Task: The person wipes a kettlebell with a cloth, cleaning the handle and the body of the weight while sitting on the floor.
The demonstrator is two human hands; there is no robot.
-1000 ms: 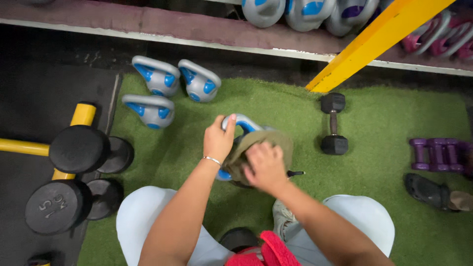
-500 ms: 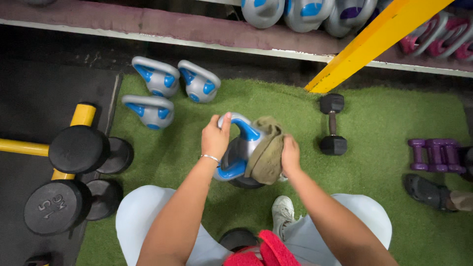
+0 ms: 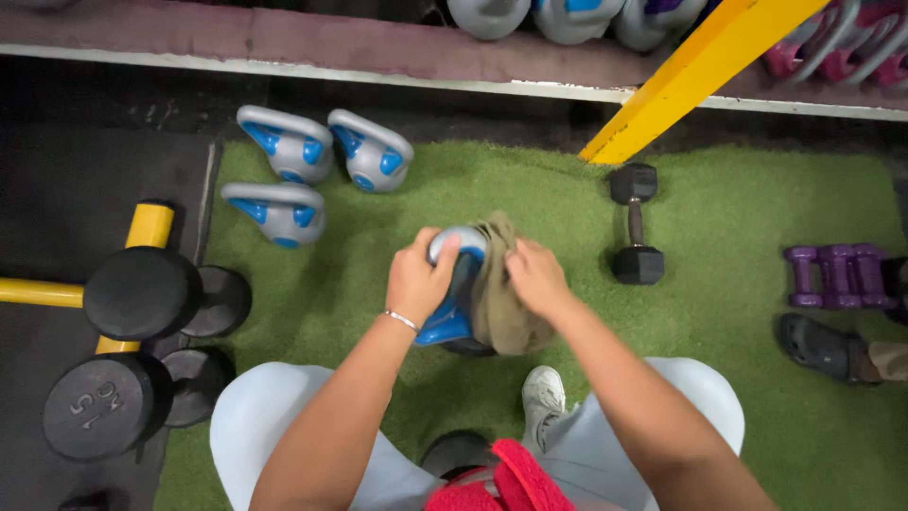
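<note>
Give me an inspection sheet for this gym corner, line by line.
Surface: green turf mat, black floor to its left.
Job's things: grey and blue kettlebell on the turf, olive cloth draped against it.
Clutter: three grey and blue kettlebells, black dumbbell, purple dumbbells, black round dumbbells.
Grippers: left hand grips the kettlebell's handle; right hand presses the cloth on it.
Cables: nothing seen.
Surroundings: yellow beam, shelf of weights above, another person's dark shoe at right.

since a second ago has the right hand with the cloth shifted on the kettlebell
Yes. The right hand and olive cloth moved from the kettlebell top to its right side, toward the black dumbbell.
</note>
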